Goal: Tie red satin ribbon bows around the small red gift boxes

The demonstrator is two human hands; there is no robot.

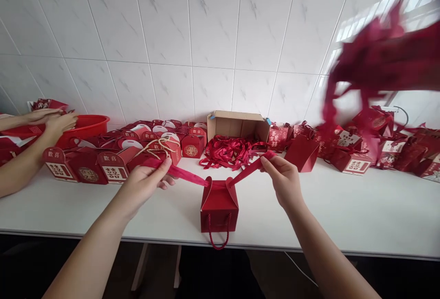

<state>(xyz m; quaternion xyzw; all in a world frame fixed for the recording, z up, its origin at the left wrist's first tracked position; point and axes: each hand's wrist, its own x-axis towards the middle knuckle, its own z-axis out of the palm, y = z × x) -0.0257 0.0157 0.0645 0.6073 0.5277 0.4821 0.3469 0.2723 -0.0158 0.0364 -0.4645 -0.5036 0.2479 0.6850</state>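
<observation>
A small red gift box [219, 205] stands upright near the front edge of the table, its twisted cord handle hanging down over the front. A red ribbon [190, 176] runs through the top of the box, one end out to each side. My left hand [147, 182] pinches the left end between thumb and fingers. The right end is gripped by my right hand [281, 175]. Both ends are stretched outward and upward, away from the box.
Behind lies a pile of red ribbons [230, 152] before an open cardboard box [237, 125]. Red gift boxes [113, 166] crowd the left, and more boxes [354, 159] the right. Another person's hands [55, 120] work by a red basin [92, 125]. Blurred red ribbons [364, 65] hang at upper right.
</observation>
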